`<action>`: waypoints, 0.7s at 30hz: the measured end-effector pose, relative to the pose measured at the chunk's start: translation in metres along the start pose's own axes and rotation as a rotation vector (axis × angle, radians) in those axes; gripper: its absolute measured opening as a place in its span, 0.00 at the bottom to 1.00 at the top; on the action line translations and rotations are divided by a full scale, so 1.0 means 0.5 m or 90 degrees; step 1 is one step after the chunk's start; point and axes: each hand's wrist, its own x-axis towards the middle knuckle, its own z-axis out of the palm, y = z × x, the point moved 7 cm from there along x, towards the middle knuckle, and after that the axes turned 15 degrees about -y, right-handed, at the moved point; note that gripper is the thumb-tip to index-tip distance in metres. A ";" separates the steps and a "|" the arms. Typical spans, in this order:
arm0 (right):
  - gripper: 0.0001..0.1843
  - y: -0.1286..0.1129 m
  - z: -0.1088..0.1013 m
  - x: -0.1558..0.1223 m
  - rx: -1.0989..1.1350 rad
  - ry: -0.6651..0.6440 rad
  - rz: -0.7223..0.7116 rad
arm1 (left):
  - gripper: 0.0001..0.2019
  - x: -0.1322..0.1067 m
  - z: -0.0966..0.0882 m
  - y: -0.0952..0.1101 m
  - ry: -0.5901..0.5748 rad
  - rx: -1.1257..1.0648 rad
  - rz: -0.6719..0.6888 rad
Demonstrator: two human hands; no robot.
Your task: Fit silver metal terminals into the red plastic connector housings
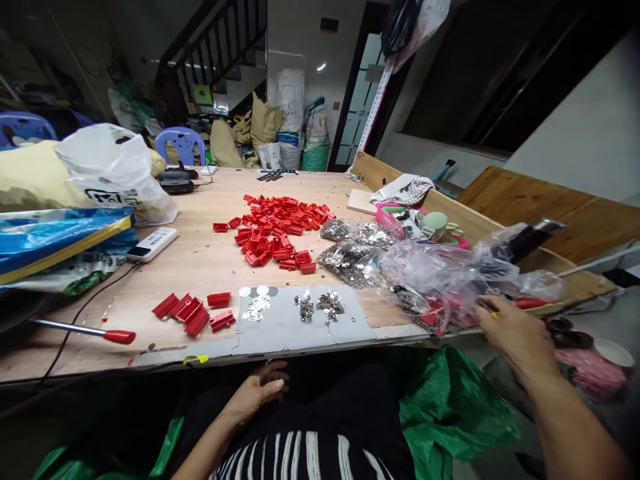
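Observation:
My left hand (261, 389) hovers over my lap, just below the table's front edge; its fingers are loosely bent and apart, with nothing in them. At the right edge, my right hand (515, 333) is beside a clear plastic bag (425, 263) and some red pieces (443, 315). Its fingers are curled in, and a small yellow bit shows at them; what they grip is partly hidden. Several red plastic parts (187, 310) lie at the front left. On a grey sheet (290, 337) sit small heaps of white flat pieces (257, 307) and shiny metal pieces (331, 305).
A large heap of red parts (280, 223) covers mid-table. Bags of metal pieces (350, 260) and a pink basket (390, 223) stand right. A red-handled tool (120, 336), a white power bank (153, 245) and filled bags (115, 167) are left. Green bags (450, 407) hang below.

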 end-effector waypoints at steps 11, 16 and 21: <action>0.20 -0.197 -0.079 -0.079 -0.010 0.165 -0.027 | 0.30 0.005 0.001 0.000 0.002 -0.002 0.013; 0.15 -0.343 0.018 -0.069 0.111 0.019 -0.148 | 0.30 0.002 0.003 0.007 0.000 0.001 0.020; 0.11 -0.489 0.163 -0.032 0.156 -0.171 -0.321 | 0.29 0.002 0.003 0.003 0.012 -0.014 0.015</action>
